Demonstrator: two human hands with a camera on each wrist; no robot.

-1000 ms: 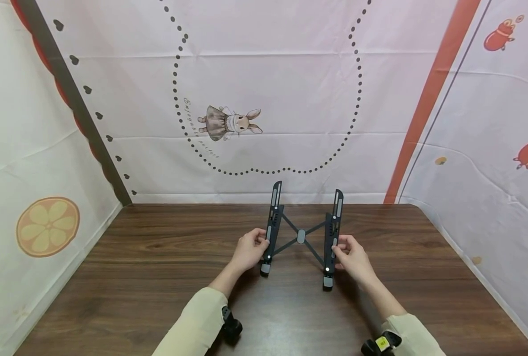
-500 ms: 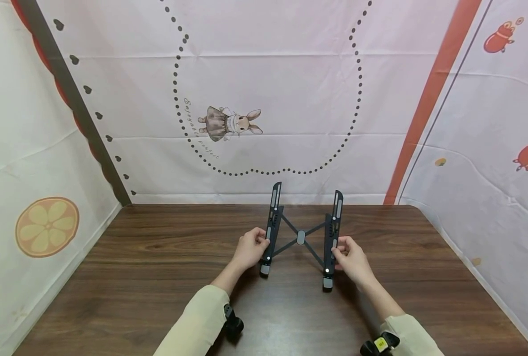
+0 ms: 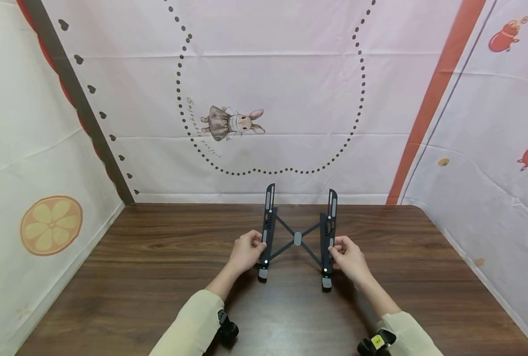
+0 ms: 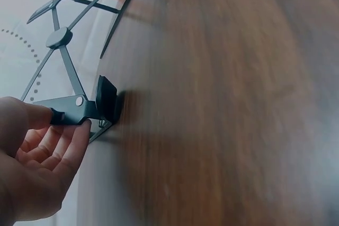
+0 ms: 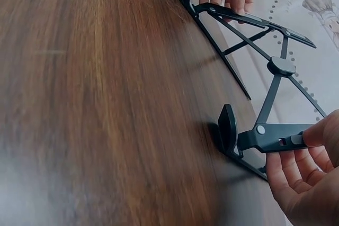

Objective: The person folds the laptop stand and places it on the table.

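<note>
A black folding laptop stand (image 3: 297,239) stands unfolded on the wooden table, its two side rails joined by crossed bars with a grey oval hub. My left hand (image 3: 247,251) pinches the left rail, thumb on top and fingers beneath, as the left wrist view shows. On the opposite side my right hand (image 3: 350,258) holds the right rail (image 5: 280,137) the same way. Lips with grey pads (image 3: 326,283) rise at the rails' near ends. In the left wrist view the hub (image 4: 59,38) hangs above the table between the rails.
The brown wooden table (image 3: 157,296) spreads around the stand. Behind it hangs a white printed cloth (image 3: 290,99) with a rabbit figure, and similar cloth closes in both sides. A black wrist camera (image 3: 227,328) sits on each sleeve.
The stand has shifted a little left, and its rails have turned slightly so they point more straight away. Both hands moved along with it, their hold unchanged. The head view has drifted slightly.
</note>
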